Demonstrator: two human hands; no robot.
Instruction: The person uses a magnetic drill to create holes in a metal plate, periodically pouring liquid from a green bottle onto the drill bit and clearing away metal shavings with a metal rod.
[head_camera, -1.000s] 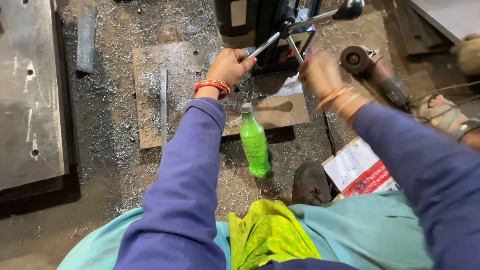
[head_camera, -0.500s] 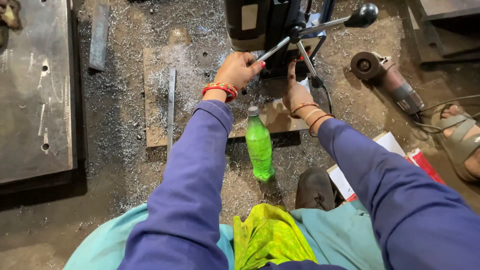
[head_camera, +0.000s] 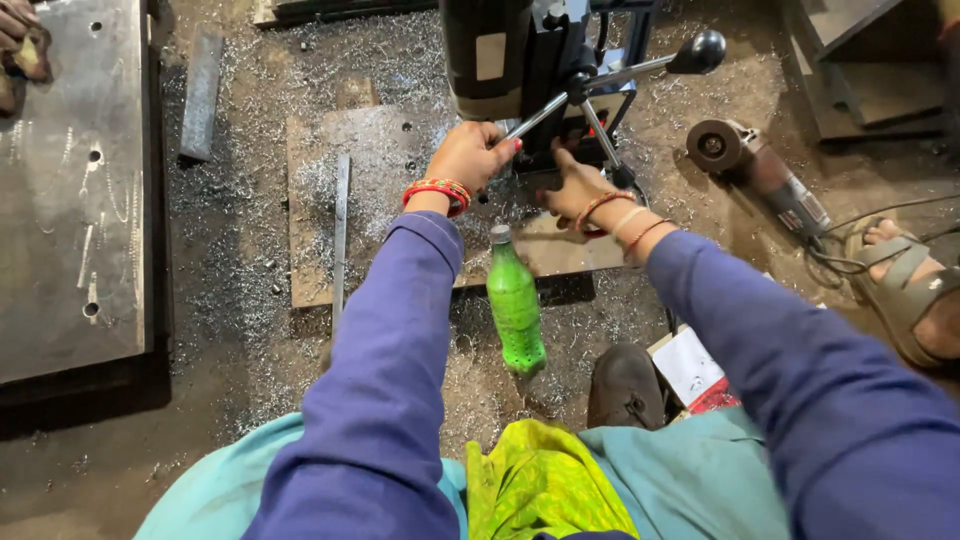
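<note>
My left hand (head_camera: 470, 155) is closed around the lower-left spoke of the feed handle on a dark drilling machine (head_camera: 520, 60), which stands on a steel plate (head_camera: 370, 170) covered in metal shavings. Red bangles ring that wrist. My right hand (head_camera: 575, 190) rests with fingers spread on the plate against the machine's base, just below another spoke, and holds nothing. A ball-ended spoke (head_camera: 700, 50) sticks out to the upper right. Between my forearms a green plastic bottle (head_camera: 515, 315) stands upright on the floor.
An angle grinder (head_camera: 760, 175) with its cable lies at right, beside another person's sandalled foot (head_camera: 915, 290). A large drilled steel plate (head_camera: 70, 180) fills the left. A metal bar (head_camera: 200, 95), a flat strip (head_camera: 341, 235), a dark shoe (head_camera: 625, 385) and a paper packet (head_camera: 695, 365) lie around.
My right hand has come down and left from the upper-right spoke to the plate beside the machine's base. My left hand has kept its grip on the handle spoke.
</note>
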